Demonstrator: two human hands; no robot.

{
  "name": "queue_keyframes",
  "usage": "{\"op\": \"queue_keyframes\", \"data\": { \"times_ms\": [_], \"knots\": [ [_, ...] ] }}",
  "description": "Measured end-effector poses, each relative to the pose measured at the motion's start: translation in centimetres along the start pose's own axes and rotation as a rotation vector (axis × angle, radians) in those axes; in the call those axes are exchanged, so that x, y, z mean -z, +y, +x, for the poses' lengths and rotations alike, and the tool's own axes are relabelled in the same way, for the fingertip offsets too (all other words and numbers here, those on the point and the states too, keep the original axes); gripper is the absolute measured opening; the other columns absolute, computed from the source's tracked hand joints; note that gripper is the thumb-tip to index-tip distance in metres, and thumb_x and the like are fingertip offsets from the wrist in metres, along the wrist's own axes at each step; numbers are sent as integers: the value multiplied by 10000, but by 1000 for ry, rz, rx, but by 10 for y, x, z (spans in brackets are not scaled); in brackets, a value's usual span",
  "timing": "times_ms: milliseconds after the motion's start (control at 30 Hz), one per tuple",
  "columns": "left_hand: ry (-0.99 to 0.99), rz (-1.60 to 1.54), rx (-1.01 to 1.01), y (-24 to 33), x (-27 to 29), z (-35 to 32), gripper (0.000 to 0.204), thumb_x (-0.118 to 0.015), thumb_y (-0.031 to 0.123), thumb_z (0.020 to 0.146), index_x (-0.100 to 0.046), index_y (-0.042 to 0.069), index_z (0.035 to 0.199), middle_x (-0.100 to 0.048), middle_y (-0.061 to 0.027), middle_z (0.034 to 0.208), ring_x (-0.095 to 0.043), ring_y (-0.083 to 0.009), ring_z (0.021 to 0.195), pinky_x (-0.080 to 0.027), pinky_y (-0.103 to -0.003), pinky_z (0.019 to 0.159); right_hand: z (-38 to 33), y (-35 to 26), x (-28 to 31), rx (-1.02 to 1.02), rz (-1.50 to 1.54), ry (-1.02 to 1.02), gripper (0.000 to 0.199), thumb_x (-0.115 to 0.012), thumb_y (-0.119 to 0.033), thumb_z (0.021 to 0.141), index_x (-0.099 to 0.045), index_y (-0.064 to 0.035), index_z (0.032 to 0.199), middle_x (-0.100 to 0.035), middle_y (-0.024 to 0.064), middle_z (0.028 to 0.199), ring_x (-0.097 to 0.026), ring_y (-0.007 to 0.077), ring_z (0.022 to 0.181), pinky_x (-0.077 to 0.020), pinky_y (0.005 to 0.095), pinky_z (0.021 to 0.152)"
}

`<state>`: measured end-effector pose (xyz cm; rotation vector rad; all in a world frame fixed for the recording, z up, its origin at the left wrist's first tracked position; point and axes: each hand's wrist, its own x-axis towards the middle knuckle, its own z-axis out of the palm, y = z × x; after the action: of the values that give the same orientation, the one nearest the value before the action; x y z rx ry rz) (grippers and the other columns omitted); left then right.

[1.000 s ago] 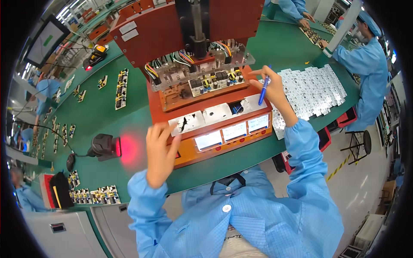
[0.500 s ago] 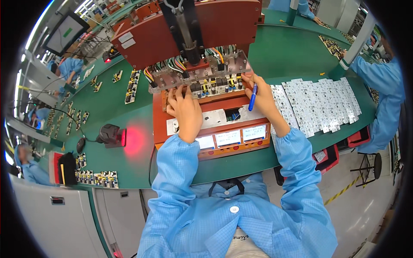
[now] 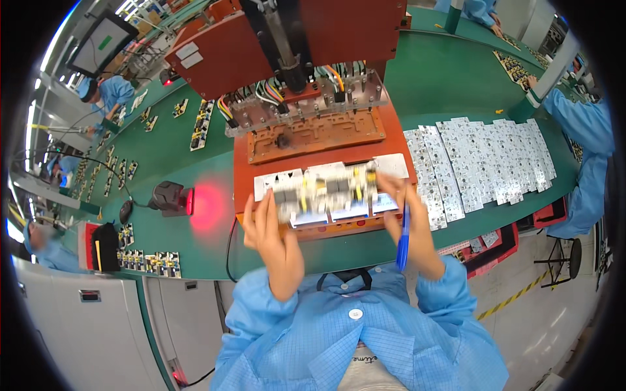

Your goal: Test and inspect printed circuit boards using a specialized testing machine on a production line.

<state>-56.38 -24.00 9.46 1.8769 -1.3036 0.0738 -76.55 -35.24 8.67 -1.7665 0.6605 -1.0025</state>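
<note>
A circuit board (image 3: pixel 326 195) with black and yellow parts, blurred by motion, is held between my two hands over the front of a red test fixture (image 3: pixel 399 140). My left hand (image 3: pixel 275 244) grips its left end. My right hand (image 3: pixel 414 225) has its right end, and a blue pen (image 3: pixel 403 238) is also tucked in that hand, pointing down toward me. Behind the board lies the fixture's brown bed (image 3: pixel 319 135) with nothing set in it. Above that hangs a clear plate (image 3: pixel 306 107) with pins and coloured wires. The board partly hides small lit screens (image 3: pixel 352 211).
Rows of white-backed boards (image 3: pixel 486 159) cover the green bench to the right. At left stands a black scanner (image 3: pixel 173 199) casting red light. More boards (image 3: pixel 153 262) lie at the left edge. A co-worker's blue sleeve (image 3: pixel 577 117) shows at far right.
The circuit board has come out of the fixture's bed. Both hands have drawn it toward me, above the screens. The pen has moved along with my right hand.
</note>
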Motion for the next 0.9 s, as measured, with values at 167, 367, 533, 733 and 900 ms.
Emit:
{"op": "queue_keyframes", "data": {
  "times_ms": [167,367,533,733,900],
  "knots": [
    [-206,26,109,-28,3,-99,674,-436,59,669,-463,5,1340,-442,-97,1389,-259,-343,1348,-112,-475,1080,-88,-6,-35,-143,-295,70,294,-550,91,639,-328,-65,751,-546,234,1277,-479,348,1203,-306,364,982],
    [-246,167,124,-56,-20,-126,546,-448,152,834,-434,4,1360,-400,-117,1417,-250,-341,1354,-101,-492,1080,-111,36,-49,-42,-631,264,365,-632,17,716,-574,-11,1075,-534,220,1245,-505,347,1089,-377,382,891],
    [-11,-3,39,-54,-12,-117,541,-462,216,908,-382,26,1408,-378,-182,1405,-297,-319,1321,-129,-449,1093,-81,46,5,-145,-1200,571,526,-709,-47,729,-462,65,1179,-506,265,1186,-478,411,1016,-402,452,877],
    [-41,-206,38,-42,-16,-117,534,-500,156,873,-421,25,1384,-409,-171,1371,-354,-322,1265,-170,-436,1085,-71,52,8,-314,-1218,634,468,-751,-79,692,-418,46,996,-496,294,1071,-474,446,947,-411,481,835],
    [-81,-352,-10,-50,-17,-111,517,-539,135,848,-467,3,1343,-442,-183,1314,-406,-315,1231,-263,-428,1059,-59,39,17,-335,-1123,628,501,-796,-122,641,-444,21,968,-512,248,918,-493,429,882,-411,479,745]
  ]
}}
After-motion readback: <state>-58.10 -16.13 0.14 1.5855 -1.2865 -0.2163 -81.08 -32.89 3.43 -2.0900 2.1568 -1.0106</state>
